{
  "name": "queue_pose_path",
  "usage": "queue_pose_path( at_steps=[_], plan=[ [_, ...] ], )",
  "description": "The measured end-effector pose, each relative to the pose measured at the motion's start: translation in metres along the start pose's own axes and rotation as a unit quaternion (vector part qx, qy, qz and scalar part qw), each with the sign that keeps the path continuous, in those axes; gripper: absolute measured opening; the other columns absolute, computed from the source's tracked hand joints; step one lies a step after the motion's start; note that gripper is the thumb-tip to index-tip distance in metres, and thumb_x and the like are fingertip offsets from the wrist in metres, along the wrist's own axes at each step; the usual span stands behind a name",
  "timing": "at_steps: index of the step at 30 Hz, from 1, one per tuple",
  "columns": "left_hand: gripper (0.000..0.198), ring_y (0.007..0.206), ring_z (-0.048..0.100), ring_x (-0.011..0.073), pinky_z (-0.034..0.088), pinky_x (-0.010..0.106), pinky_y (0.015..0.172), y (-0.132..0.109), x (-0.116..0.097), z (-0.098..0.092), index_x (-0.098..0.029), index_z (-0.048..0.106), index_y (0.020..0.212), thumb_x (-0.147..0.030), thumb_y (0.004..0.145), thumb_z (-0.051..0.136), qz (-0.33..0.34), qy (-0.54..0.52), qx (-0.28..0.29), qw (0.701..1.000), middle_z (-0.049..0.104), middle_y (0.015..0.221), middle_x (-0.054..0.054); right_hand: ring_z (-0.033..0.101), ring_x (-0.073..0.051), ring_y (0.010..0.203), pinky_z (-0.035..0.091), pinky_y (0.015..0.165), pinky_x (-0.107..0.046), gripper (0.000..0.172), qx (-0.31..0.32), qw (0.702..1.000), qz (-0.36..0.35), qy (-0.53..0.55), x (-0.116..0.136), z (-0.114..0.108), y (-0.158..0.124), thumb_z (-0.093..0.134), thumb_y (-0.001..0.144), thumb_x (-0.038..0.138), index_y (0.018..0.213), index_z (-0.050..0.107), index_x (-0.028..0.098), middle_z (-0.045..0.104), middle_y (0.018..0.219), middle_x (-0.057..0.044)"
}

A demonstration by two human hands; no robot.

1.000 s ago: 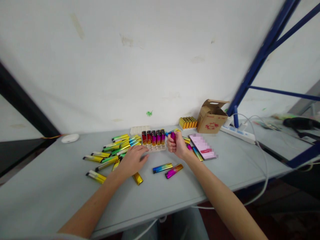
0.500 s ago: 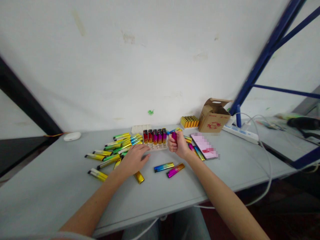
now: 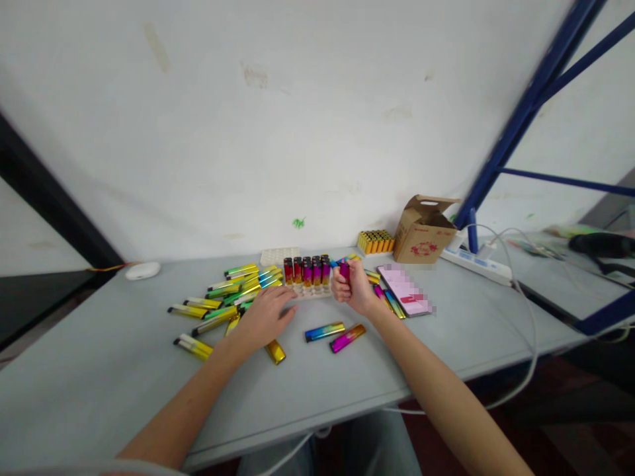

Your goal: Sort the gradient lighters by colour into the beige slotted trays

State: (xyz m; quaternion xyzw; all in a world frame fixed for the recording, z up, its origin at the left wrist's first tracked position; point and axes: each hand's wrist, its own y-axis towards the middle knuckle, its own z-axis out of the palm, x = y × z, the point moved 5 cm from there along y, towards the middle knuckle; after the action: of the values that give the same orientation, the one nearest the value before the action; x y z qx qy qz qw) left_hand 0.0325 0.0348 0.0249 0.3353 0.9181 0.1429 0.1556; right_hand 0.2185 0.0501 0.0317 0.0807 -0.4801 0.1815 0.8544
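My right hand is closed around a purple lighter, held upright with the thumb by its top. Left of it, several red and purple lighters stand upright in the back part of a white tray with holes. My left hand lies palm down with fingers stretched out at the tray's front left; whether it touches the tray I cannot tell. Yellow, green and silver lighters are strewn beside it. A blue-gold lighter and a magenta-orange lighter lie in front of the tray.
A second white tray lies by the wall. Yellow lighters fill a block beside an open cardboard box. On the right are a phone, more loose lighters and a power strip with cables. A white case sits far left.
Both hands keep almost the same place. The thumb of my right hand has shifted slightly at the top of the purple lighter, and the view has moved very little.
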Motion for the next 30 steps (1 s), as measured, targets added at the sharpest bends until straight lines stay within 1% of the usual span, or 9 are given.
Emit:
queue_pose_path(
  at_steps=[4,8,10,13,16,20,23,28,30],
  plan=[
    [0.028,0.111,0.06,0.0282,0.044,0.049,0.101,0.0,0.0,-0.001,-0.018,0.067,0.109,-0.029,0.088,0.052,0.0,-0.005,-0.009,1.0,0.068,0.115,0.012,0.012,-0.006,0.037,0.015,0.035,-0.018,0.048,-0.013,1.0,-0.005,0.022,0.001,-0.001,-0.001,0.033,0.086,0.06,0.057,0.038,0.021,0.023,0.042,0.009],
    [0.029,0.11,0.06,0.0283,0.045,0.049,0.101,0.0,-0.001,-0.001,-0.018,0.067,0.109,-0.029,0.088,0.051,0.002,-0.005,-0.005,1.0,0.068,0.114,0.012,0.027,-0.008,0.037,0.017,0.035,-0.017,0.045,-0.017,0.998,-0.024,0.06,0.006,-0.004,-0.003,0.039,0.083,0.061,0.07,0.05,0.019,0.036,0.047,0.006],
    [0.029,0.111,0.06,0.0287,0.045,0.05,0.101,0.001,-0.001,-0.001,-0.017,0.067,0.109,-0.029,0.088,0.051,-0.002,0.0,0.0,1.0,0.068,0.115,0.013,0.036,-0.01,0.041,0.019,0.035,-0.017,0.037,-0.013,0.997,-0.034,0.075,0.008,-0.005,-0.004,0.044,0.08,0.054,0.076,0.054,0.018,0.044,0.052,0.003],
    [0.029,0.112,0.059,0.0292,0.044,0.05,0.101,0.001,0.0,0.0,-0.016,0.067,0.11,-0.029,0.088,0.051,-0.005,0.004,0.001,1.0,0.067,0.116,0.014,0.047,-0.012,0.048,0.028,0.037,-0.018,0.022,-0.01,0.996,-0.044,0.083,0.01,-0.008,-0.004,0.052,0.072,0.034,0.085,0.059,0.017,0.053,0.059,0.0],
    [0.029,0.111,0.059,0.0289,0.045,0.05,0.101,0.0,0.0,0.0,-0.017,0.067,0.109,-0.029,0.088,0.052,-0.003,-0.001,-0.005,1.0,0.067,0.115,0.013,0.052,-0.013,0.053,0.037,0.042,-0.021,0.022,-0.01,0.996,-0.049,0.079,0.01,-0.008,-0.004,0.051,0.067,0.021,0.087,0.06,0.016,0.058,0.063,-0.001],
    [0.029,0.111,0.059,0.0277,0.045,0.049,0.101,0.0,0.0,0.0,-0.018,0.067,0.11,-0.029,0.088,0.052,0.0,0.0,-0.005,1.0,0.068,0.115,0.012,0.056,-0.015,0.057,0.042,0.046,-0.023,0.023,-0.013,0.996,-0.039,0.079,0.01,-0.007,-0.004,0.05,0.068,0.02,0.088,0.06,0.016,0.062,0.068,-0.002],
    [0.029,0.111,0.059,0.0281,0.045,0.049,0.101,0.0,0.0,0.0,-0.017,0.067,0.109,-0.03,0.088,0.051,-0.001,0.0,-0.003,1.0,0.068,0.115,0.013,0.052,-0.013,0.055,0.038,0.043,-0.022,0.025,-0.009,0.997,-0.032,0.075,0.012,-0.007,-0.005,0.051,0.07,0.02,0.093,0.061,0.016,0.06,0.069,-0.001],
    [0.028,0.112,0.059,0.0279,0.044,0.048,0.102,0.0,-0.001,0.0,-0.017,0.066,0.109,-0.028,0.088,0.051,0.0,0.012,0.0,1.0,0.068,0.114,0.012,0.024,-0.006,0.039,0.016,0.035,-0.018,0.023,-0.011,0.995,-0.036,0.091,0.019,-0.01,-0.007,0.05,0.076,0.024,0.094,0.062,0.016,0.048,0.059,0.005],
    [0.028,0.111,0.059,0.0277,0.045,0.048,0.101,0.0,-0.001,0.0,-0.017,0.066,0.109,-0.028,0.088,0.051,0.001,0.011,-0.001,1.0,0.067,0.114,0.012,0.02,-0.006,0.038,0.014,0.035,-0.017,0.022,-0.011,0.993,-0.041,0.106,0.023,-0.012,-0.008,0.049,0.079,0.028,0.094,0.06,0.017,0.044,0.057,0.006]
  ],
)
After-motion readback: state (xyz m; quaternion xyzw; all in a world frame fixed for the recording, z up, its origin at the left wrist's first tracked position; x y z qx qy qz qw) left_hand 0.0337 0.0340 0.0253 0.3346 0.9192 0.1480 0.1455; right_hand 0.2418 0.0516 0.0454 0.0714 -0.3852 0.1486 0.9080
